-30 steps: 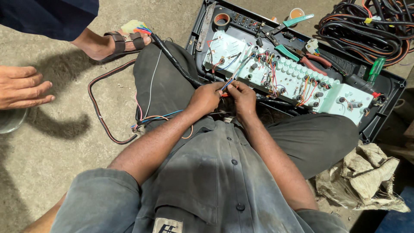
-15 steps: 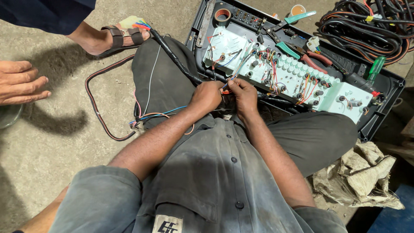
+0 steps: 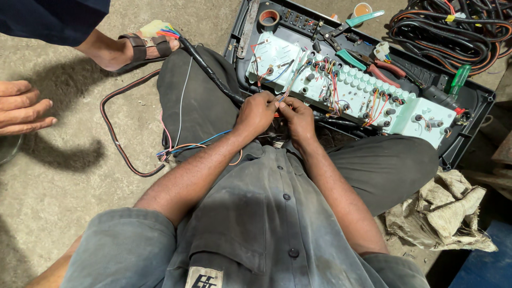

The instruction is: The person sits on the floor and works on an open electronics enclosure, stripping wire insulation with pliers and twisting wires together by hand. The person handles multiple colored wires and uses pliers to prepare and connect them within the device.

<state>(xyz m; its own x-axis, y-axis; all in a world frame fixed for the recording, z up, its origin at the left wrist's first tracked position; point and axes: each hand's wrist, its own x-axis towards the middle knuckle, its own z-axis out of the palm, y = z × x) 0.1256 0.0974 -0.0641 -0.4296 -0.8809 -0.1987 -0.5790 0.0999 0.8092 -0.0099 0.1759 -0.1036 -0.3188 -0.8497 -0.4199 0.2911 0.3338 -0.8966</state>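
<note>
1. The person is sitting on the concrete floor [image 3: 58,176] with both hands brought together over the lap, at the near edge of a pale green instrument panel back [image 3: 341,90].
2. The left hand [image 3: 257,113] is curling closed, its fingers pinching a small bunch of thin coloured wires [image 3: 277,113] that are running off the panel.
3. The right hand [image 3: 297,118] is pressing against the left one, its fingertips closing on the same wires, with a bit of orange showing between the two hands.
4. Compared with half a second ago, the hands are sitting in nearly the same spot and grip; only the view is shifting slightly, so the fine work on the wires is continuing rather than finishing.
5. The panel is lying in a black tray [image 3: 469,128], with teal-handled pliers [image 3: 349,22], a roll of tape [image 3: 269,17] and a green-handled screwdriver [image 3: 458,80] resting around it.
6. A thick black cable [image 3: 208,72] is crossing the left thigh toward the hands, and a loose wire bundle [image 3: 176,149] is trailing to the floor.
7. Another person's hand [image 3: 21,106] and sandalled foot [image 3: 133,50] are staying at the left, well apart from the work.
8. Coiled cables [image 3: 453,37] are lying beyond the tray, and a crumpled sack [image 3: 442,213] beside the right leg.
</note>
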